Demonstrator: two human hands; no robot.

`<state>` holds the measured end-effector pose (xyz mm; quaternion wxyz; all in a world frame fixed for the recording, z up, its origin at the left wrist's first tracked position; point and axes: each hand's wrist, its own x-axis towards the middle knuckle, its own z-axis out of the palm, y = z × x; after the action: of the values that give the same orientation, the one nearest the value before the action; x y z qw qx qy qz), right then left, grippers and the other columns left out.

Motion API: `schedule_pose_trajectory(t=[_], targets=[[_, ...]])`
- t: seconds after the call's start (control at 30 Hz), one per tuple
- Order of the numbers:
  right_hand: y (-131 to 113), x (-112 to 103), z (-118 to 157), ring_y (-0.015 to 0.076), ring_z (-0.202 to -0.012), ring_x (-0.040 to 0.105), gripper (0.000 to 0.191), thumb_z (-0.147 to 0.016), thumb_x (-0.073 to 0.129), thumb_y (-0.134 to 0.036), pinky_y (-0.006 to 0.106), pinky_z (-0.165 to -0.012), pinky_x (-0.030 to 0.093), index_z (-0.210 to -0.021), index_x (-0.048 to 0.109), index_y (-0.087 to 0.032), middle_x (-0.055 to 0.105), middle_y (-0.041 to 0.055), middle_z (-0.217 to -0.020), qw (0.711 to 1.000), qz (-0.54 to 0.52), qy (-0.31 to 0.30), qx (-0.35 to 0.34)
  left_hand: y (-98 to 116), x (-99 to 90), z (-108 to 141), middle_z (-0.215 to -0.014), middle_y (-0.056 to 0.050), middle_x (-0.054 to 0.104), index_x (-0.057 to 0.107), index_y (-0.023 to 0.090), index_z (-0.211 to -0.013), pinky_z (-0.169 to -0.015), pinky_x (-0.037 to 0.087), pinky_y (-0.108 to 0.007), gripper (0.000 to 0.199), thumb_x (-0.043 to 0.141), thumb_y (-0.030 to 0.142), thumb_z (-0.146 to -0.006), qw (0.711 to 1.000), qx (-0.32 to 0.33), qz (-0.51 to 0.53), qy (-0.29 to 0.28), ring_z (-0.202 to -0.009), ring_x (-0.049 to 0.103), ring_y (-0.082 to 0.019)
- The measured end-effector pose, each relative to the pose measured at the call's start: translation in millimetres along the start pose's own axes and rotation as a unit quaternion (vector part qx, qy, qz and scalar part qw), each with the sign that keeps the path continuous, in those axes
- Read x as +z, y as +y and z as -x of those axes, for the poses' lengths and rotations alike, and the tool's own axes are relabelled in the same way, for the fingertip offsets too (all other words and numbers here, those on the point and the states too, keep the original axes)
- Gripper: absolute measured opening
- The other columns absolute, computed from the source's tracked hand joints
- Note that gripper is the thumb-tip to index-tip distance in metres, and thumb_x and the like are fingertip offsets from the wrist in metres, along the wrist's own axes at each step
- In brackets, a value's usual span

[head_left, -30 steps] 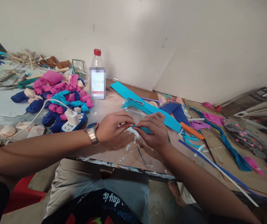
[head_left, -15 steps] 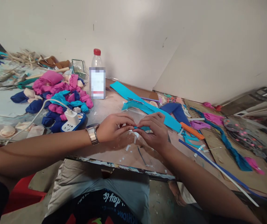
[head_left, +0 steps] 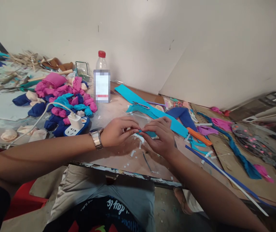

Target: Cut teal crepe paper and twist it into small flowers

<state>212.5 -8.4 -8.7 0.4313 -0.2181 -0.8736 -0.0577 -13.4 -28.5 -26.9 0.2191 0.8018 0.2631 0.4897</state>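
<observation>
Over the front middle of the table, my left hand and my right hand meet with their fingertips pinched together. Between them is a small turquoise strip, which looks like paper or cloth and is mostly covered by my fingers. Both hands are closed on it. A watch is on my left wrist. Behind my hands lies a long turquoise strip, slanting across the table, with small scissors resting on it. White scraps are scattered below my fingers.
Left stands a pile of pink, blue and turquoise crumpled pieces beside a power strip with a white plug. A red-capped bottle stands behind. To the right lie an orange-handled cutter, a thin white stick and cardboard.
Hardly anything differs. The view has shifted slightly, and my fingers stay pinched on the turquoise strip in the same place.
</observation>
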Motion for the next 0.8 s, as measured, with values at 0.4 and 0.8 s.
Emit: schedule_pose_trajectory(t=[0.4,0.8], targets=[[1.6,0.2,-1.1,0.0208,-0.083,0.071,0.01,-0.095,0.075,-0.03,0.044,-0.09,0.039,-0.092,0.068,-0.024,0.078,0.0007,-0.083,1.0,-0.007,-0.005,-0.007,0.6,-0.5,-0.5,-0.1,-0.01,0.076,0.076,0.017,-0.105,-0.076,0.054,-0.03,0.023,0.058,0.032,-0.104,1.0,-0.01,-0.004,-0.006,-0.088,0.068,-0.017],[4.0,0.7,0.9,0.0184,-0.081,0.071,0.013,-0.093,0.078,-0.022,0.043,-0.089,0.04,-0.102,0.074,-0.029,0.077,-0.002,-0.085,1.0,-0.016,-0.009,-0.024,-0.6,0.5,-1.3,-0.099,-0.008,0.076,0.077,0.017,-0.101,-0.073,0.053,-0.027,0.022,0.063,0.033,-0.102,0.998,-0.059,0.029,-0.017,-0.087,0.068,-0.016]])
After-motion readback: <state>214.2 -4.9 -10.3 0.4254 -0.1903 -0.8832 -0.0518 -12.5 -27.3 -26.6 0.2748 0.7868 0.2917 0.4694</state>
